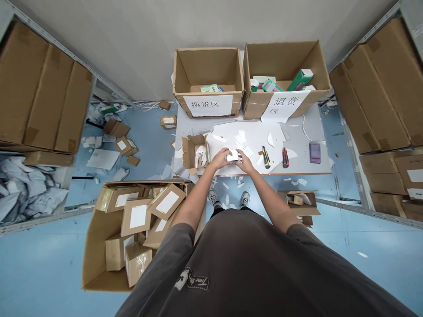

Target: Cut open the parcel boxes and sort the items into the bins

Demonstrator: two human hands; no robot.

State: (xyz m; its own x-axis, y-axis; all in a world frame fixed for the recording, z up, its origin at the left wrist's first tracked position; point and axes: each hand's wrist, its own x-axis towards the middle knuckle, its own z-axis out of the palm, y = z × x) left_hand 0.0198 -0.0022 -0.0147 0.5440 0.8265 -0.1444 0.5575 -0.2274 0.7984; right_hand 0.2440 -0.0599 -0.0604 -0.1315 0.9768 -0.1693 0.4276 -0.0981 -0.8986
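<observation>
Between my two hands, near the front edge of the white table (228, 132), is a small white box (232, 155). My left hand (220, 159) grips its left side and my right hand (244, 162) its right side, fingers closed around it. What is printed on the box, if anything, is too small to read. Left of my left hand stands an opened small carton (189, 152) with white scraps inside. To the right of my right hand lie a yellow-black utility knife (266, 157) and a red-black utility knife (285, 157).
Two large labelled cartons, left (207, 105) and right (280, 105), stand at the table's back, with small boxes inside. A purple-grey flat item (315, 153) lies at the right. A big carton of parcels (95, 251) stands at lower left. Shelves with cartons flank both sides; paper scraps litter the floor.
</observation>
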